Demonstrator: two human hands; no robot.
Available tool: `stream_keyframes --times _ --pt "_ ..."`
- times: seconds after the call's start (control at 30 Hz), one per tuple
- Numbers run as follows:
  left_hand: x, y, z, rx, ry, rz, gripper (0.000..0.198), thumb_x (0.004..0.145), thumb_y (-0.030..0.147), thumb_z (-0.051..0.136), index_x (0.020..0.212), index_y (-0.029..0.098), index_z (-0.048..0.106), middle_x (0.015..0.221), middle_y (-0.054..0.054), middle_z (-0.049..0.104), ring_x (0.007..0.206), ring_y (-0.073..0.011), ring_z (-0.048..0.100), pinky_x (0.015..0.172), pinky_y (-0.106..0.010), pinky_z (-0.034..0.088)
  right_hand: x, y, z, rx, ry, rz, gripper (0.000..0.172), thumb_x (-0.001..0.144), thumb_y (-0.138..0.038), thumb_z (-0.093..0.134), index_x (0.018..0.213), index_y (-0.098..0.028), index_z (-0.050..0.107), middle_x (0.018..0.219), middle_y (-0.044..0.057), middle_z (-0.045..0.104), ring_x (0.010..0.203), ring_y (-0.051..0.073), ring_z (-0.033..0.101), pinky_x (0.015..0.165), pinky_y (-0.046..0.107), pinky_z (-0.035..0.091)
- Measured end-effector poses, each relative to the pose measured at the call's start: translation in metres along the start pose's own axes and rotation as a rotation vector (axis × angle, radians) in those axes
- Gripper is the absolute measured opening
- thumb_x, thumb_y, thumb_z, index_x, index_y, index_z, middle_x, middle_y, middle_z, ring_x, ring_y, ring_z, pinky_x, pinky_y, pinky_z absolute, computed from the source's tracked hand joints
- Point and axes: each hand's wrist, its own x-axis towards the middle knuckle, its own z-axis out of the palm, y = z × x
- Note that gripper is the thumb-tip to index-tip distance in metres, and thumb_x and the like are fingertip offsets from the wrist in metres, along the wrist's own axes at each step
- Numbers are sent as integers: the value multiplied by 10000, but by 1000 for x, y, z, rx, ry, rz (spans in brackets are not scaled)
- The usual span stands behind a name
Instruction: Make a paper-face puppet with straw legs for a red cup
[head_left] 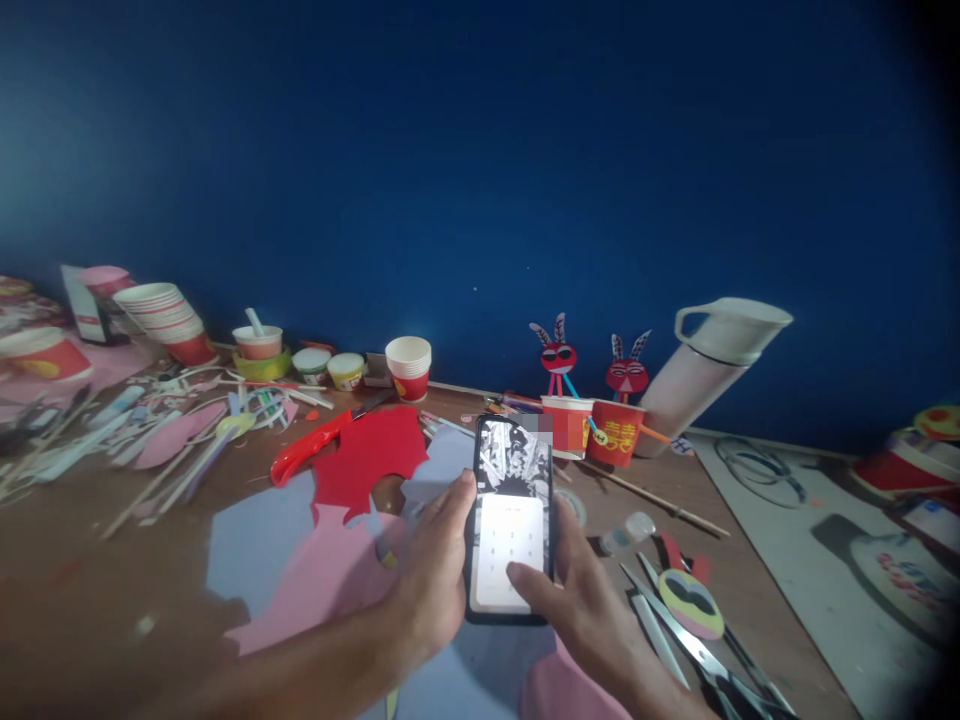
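In the head view, the left hand grips the left side of a smartphone, held near centre above pink paper. The right hand clasps its right edge, thumb over the number keypad. Scissors lie near right; a white thermos stands far right.

A phone is displaying a white keypad, its digits 1, 2, 3, 4, 5, 6 and 7 standing in rows. At two o'clock from it, a red cup is bearing yellow characters, 囍. At three o'clock, reddish lettering is blurring past reading.
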Motion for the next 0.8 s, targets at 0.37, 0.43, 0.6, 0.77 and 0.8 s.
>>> stream_keyframes --times 0.37,0.43,0.6,0.77,0.8 --pt "-1 0 -1 28 67 10 446 768 427 662 1158 219 604 1103 -70 684 1107 -275 572 980 -375 391 -1 -5 0 43 -23 53 615 781 -259 611 1329 -222 333 1273 82 543 1144 276 515 949 425 427" --pt "-3 2 1 20 40 -5 453 773 437 653 1162 211 603 1074 -74 695 1073 -281 592 954 -381 410 -1 -4 -1 121 -18 66 648 790 -306 625 1350 -235 305 1328 90 500 1194 281 478 975 431 407" --pt "-4 5 5 14 -46 -34 483 773 465 642 1154 169 612 1015 -111 710 1000 -302 627 914 -407 430 1 -12 -7 242 18 59 660 797 -419 630 1349 -260 306 1341 105 483 1176 278 495 957 440 424" --pt "-5 3 5 43 -14 -73 420 830 444 573 1108 135 631 1042 -130 700 1057 -316 598 918 -422 425 2 -25 -12 291 49 76 556 828 -443 588 1304 -283 349 1284 98 531 1135 275 525 860 422 486" --pt "-5 3 5 47 -8 -75 414 830 440 574 1105 135 631 1048 -128 699 1064 -318 593 916 -424 427 3 -27 -13 289 56 67 538 833 -440 582 1296 -285 357 1289 95 529 1150 272 515 855 411 489"
